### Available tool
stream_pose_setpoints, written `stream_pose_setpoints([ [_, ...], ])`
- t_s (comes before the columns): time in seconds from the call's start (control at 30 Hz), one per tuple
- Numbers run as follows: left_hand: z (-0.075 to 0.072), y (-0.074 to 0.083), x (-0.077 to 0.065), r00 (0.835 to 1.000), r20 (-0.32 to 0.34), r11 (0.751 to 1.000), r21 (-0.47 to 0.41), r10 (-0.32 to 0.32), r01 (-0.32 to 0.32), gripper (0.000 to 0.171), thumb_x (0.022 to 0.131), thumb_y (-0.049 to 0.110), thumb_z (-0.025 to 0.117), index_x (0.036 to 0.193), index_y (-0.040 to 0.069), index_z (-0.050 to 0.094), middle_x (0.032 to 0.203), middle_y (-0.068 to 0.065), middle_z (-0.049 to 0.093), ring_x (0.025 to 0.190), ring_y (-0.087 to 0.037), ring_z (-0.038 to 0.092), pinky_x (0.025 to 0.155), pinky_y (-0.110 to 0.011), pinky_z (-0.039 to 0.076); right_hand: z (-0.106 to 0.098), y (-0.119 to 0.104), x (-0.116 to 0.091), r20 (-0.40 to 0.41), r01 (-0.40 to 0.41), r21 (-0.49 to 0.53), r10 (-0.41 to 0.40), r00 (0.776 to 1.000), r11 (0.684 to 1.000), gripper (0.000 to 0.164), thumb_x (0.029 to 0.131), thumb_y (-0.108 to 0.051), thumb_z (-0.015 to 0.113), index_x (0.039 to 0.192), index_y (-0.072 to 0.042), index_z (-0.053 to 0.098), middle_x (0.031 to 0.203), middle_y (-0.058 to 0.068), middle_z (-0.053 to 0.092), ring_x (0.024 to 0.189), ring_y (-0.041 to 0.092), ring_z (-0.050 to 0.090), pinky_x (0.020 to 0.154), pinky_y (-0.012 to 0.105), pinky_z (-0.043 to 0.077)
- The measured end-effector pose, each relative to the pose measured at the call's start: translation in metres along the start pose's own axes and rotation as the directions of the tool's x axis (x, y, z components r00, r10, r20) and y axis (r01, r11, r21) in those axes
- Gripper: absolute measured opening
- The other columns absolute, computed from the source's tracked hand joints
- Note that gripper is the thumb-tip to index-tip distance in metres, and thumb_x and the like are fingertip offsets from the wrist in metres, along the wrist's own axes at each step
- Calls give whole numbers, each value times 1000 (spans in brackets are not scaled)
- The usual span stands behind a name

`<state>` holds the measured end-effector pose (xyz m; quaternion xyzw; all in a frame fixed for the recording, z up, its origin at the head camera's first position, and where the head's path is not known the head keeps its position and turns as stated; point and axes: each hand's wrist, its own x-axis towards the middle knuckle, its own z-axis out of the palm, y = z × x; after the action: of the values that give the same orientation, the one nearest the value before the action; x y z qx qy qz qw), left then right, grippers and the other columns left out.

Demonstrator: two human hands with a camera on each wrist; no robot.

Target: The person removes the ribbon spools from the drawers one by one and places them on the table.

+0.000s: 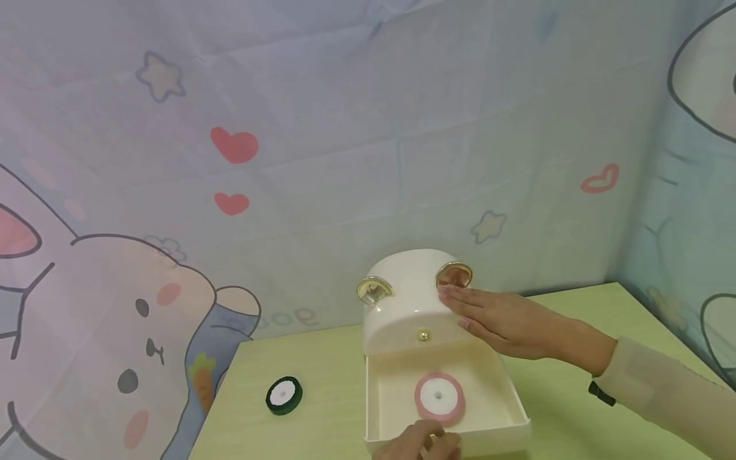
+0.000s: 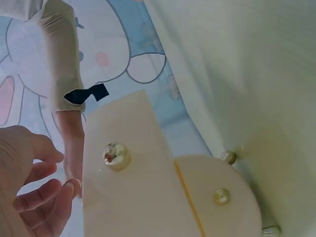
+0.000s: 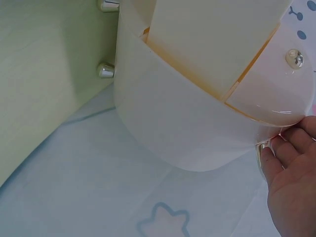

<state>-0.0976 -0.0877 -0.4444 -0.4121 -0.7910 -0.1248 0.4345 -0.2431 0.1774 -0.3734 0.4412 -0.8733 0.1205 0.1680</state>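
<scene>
A glossy white rounded box (image 1: pixel 409 281) with two gold-rimmed ears (image 1: pixel 375 291) stands on the table, its lower drawer (image 1: pixel 397 370) pulled out. Inside the drawer lies a ribbon spool (image 1: pixel 440 416), pink with a white centre. My right hand (image 1: pixel 506 322) rests with fairly straight fingers against the top of the box beside the right ear; the right wrist view shows its fingertips at the box's edge. My left hand (image 1: pixel 416 441) hovers around the drawer's front rim, fingers loosely bent with nothing between them. In the left wrist view it is beside the drawer front with its gold knob (image 2: pixel 117 156).
A dark green ribbon spool (image 1: pixel 284 395) with a white centre lies on the light green table (image 1: pixel 328 358) to the left of the box. A printed cloth backdrop (image 1: pixel 322 160) hangs close behind the table and on its right side. Short gold feet (image 3: pixel 105 70) hold the box up.
</scene>
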Motion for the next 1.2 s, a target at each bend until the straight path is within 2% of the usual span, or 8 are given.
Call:
stream_pose_setpoints([
  [0.07,1,-4,5,998,-66,1000,-20,19,-20,9,95,26,73,97,19,76,87,7,66,62,4,56,63,1,40,0,0,0,3,-4,4,4,1000,1000,50,111,-24,48,160,-13,44,167,3,44,150,27,49,113,48,50],
  [0.17,2,-13,13,991,-129,999,-9,40,-42,19,101,25,61,93,17,76,84,5,65,60,2,56,60,1,41,-1,0,0,6,-6,10,6,1000,1000,50,112,-25,47,160,-12,43,167,4,44,151,27,48,113,48,50],
  [0.37,-5,-30,30,990,-136,999,-18,39,-42,23,102,26,56,88,18,73,86,5,65,65,-1,62,59,-2,45,-2,0,0,8,-6,7,6,1000,1000,50,112,-24,47,160,-12,44,167,4,44,150,27,49,114,48,50],
  [0.5,-13,-37,39,997,-71,996,-92,-22,15,2,91,18,75,92,18,74,88,5,66,67,-1,64,62,-3,48,-3,0,0,12,-9,5,9,1000,1000,50,112,-25,47,160,-13,43,167,3,44,150,27,49,113,48,51],
  [0.63,-18,-43,46,999,-20,992,-119,-40,37,26,75,14,89,95,18,74,89,6,67,68,-2,63,64,-3,45,-2,1,0,17,-8,3,8,1000,1000,51,112,-25,46,161,-13,42,167,3,43,151,26,48,113,47,51],
  [0.93,-27,-52,61,990,120,975,-199,-77,100,24,78,11,87,98,17,75,93,7,69,70,1,59,65,-2,40,-1,1,1,18,-6,12,6,1000,1000,51,112,-26,48,161,-13,43,168,3,43,152,26,47,114,47,50],
  [1.1,-31,-54,70,968,224,956,-240,-113,167,19,83,14,85,100,16,77,94,8,69,77,-3,64,70,-4,44,-1,2,0,18,-5,7,5,1000,1000,51,112,-26,47,161,-14,42,168,2,42,152,26,47,113,47,50],
  [1.2,-31,-56,75,962,252,948,-265,-106,174,19,83,14,86,100,16,77,94,7,70,79,-5,67,73,-6,48,-2,2,0,20,-5,8,5,1000,1000,51,112,-26,47,161,-14,43,168,2,43,152,26,47,113,47,51],
])
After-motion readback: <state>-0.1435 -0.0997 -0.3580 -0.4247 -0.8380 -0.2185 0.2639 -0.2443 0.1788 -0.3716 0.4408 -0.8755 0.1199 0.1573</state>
